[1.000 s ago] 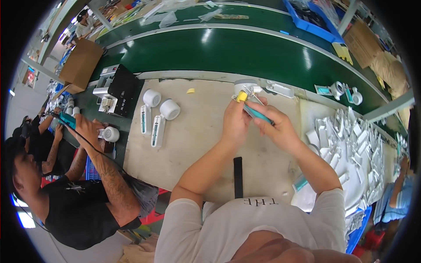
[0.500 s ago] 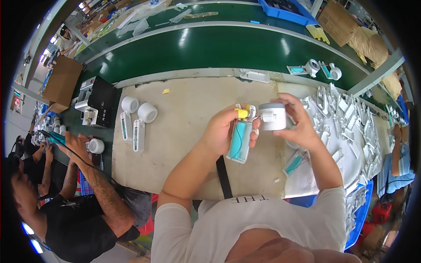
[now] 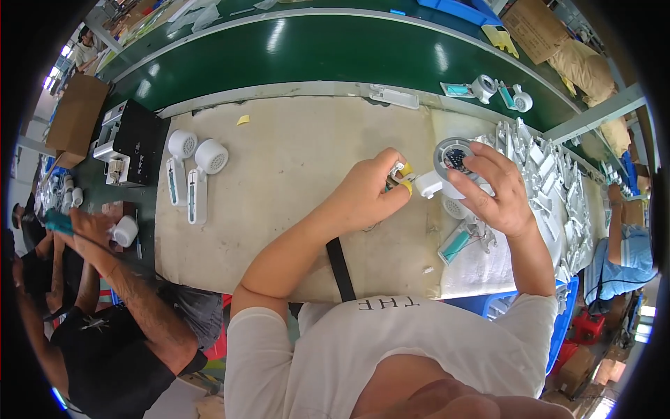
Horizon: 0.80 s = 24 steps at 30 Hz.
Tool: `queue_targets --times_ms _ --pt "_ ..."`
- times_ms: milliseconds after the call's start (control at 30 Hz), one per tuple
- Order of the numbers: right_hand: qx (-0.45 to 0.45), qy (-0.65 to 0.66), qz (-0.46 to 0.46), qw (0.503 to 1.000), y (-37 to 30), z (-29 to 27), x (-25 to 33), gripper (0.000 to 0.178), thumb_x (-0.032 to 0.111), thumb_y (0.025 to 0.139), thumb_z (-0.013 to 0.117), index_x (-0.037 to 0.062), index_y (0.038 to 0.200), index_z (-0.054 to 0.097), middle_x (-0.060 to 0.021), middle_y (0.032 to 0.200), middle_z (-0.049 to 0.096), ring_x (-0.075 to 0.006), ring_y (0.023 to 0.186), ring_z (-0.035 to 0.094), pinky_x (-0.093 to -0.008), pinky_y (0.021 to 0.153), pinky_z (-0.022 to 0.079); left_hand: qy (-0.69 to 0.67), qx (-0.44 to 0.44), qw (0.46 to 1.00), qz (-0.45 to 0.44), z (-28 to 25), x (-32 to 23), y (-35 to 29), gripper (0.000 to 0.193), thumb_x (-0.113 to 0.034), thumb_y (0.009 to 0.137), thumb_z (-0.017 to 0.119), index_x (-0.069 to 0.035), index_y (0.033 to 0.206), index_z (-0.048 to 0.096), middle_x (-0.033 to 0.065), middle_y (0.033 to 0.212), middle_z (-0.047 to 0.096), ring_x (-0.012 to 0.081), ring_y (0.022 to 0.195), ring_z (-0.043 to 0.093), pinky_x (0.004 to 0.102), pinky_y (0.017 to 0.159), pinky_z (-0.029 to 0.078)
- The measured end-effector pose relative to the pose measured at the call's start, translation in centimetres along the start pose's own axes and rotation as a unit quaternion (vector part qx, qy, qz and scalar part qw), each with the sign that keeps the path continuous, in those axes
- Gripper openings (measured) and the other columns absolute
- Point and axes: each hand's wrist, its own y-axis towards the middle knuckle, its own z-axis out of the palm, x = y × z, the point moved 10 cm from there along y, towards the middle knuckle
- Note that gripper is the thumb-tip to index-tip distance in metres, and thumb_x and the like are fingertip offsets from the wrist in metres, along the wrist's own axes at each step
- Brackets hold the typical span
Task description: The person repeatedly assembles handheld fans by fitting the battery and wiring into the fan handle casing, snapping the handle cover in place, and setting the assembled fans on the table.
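Observation:
My left hand (image 3: 377,187) is closed around a white handle housing, now mostly covered by my fingers; yellow finger cots show at its fingertips. Between the fingers of my right hand (image 3: 497,190) sits a round white head (image 3: 454,158) with a grey rim, its open face turned up so a dark inner part shows. The head's short white neck (image 3: 428,184) points toward my left hand. Under my right hand on the table lie another handle with a teal cell (image 3: 456,244) and a perforated white round head (image 3: 455,208).
Two white assembled units (image 3: 198,188) rest at the table's left. Loose white housings (image 3: 551,181) are heaped at the right. Two more units (image 3: 481,89) lie on the green surface behind. A black machine (image 3: 132,146) and a co-worker's arm (image 3: 132,286) are on the left.
The round head has been tipped so its open face points up, with its neck toward my left hand. My left hand has turned, hiding the teal cell.

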Motion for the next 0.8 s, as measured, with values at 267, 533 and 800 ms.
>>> queue_targets --times_ms 267,533,800 --pt "0.218 0.437 0.192 0.852 -0.3 4.8 -2.7 0.054 0.019 0.074 0.069 0.0047 0.122 0.048 -0.0158 0.117 0.046 -0.0322 0.106 0.047 -0.0376 0.088 0.039 0.161 0.013 0.987 -0.013 1.9 0.0 -0.2 0.028 -0.012 0.07 0.059 0.0 0.092 0.047 0.0148 0.068 0.056 0.0228 0.058 0.056 0.0329 0.053 0.043" --pt "0.194 0.432 0.178 0.863 -2.7 5.0 -2.1 0.055 0.024 0.077 0.066 0.0086 0.125 0.046 -0.0134 0.116 0.046 -0.031 0.104 0.047 -0.0371 0.086 0.04 0.153 0.069 0.986 0.003 4.2 -0.5 -0.8 0.023 -0.016 0.079 0.056 0.001 0.093 0.047 0.0152 0.069 0.057 0.0243 0.059 0.056 0.0326 0.055 0.043" --pt "0.074 0.555 0.414 0.718 -11.9 3.6 -3.1 0.044 0.024 0.083 0.059 0.0086 0.123 0.049 -0.0103 0.118 0.05 -0.0221 0.108 0.049 -0.0343 0.085 0.041 -0.089 0.135 0.983 -0.086 7.3 1.5 -1.0 0.022 -0.015 0.086 0.052 0.001 0.102 0.05 0.0111 0.08 0.062 0.0166 0.067 0.06 0.0288 0.061 0.048"
